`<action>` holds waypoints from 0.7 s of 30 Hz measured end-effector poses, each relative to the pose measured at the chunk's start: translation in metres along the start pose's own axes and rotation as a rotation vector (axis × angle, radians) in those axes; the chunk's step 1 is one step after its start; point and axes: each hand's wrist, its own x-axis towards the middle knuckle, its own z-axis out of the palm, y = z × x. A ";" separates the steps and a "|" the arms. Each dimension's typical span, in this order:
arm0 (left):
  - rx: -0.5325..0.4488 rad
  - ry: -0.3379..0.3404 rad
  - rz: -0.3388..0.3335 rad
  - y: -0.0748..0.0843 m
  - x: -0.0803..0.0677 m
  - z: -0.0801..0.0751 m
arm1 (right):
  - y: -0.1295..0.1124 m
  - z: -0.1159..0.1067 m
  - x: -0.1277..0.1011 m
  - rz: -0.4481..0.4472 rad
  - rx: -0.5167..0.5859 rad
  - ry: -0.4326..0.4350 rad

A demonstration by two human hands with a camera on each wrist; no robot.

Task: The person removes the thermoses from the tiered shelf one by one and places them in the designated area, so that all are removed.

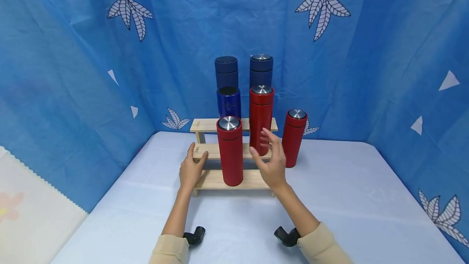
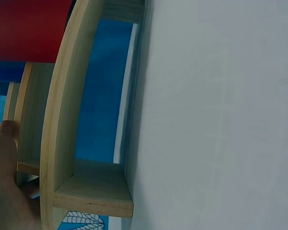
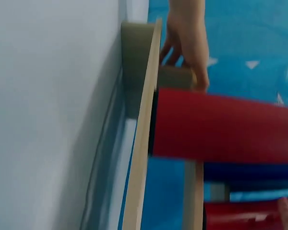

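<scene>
- Closest to me, both sleeves are coming in over the pale blue counter (image 1: pixel 348 199), with the wrist cameras poking out underneath.
- My left hand (image 1: pixel 190 171) is resting on the left end of the wooden step rack (image 1: pixel 210 179), thumb over the middle step, fingers loosely wrapped on the edge. Looks like it's steadying the rack.
- My right hand (image 1: pixel 270 162) is hovering open with fingers spread, holding nothing. It's sitting between the front red flask (image 1: pixel 230 150) on the lowest step and the taller red flask (image 1: pixel 261 119) on the middle step.
- My read: I'm either reaching for a red flask or just letting go of one, can't say which. A grab would need fingers closing round the body without knocking a neighbour.
- A third red flask (image 1: pixel 294 137) is standing on the counter just right of the rack.
- Further back, three dark blue flasks (image 1: pixel 228 102) are standing on the upper steps.
- No readable brand anywhere; there's a small mark on the top step but it's too tiny to read.
</scene>
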 end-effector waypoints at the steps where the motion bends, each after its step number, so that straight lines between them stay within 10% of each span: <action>1: -0.003 0.001 -0.001 0.000 0.000 0.000 | -0.004 0.007 -0.002 0.019 0.018 -0.059; 7: -0.005 -0.002 -0.002 -0.001 0.000 0.001 | 0.008 0.035 -0.025 0.166 0.036 -0.293; 21: -0.005 0.004 0.001 -0.002 0.000 0.001 | 0.011 0.047 -0.040 0.237 -0.024 -0.353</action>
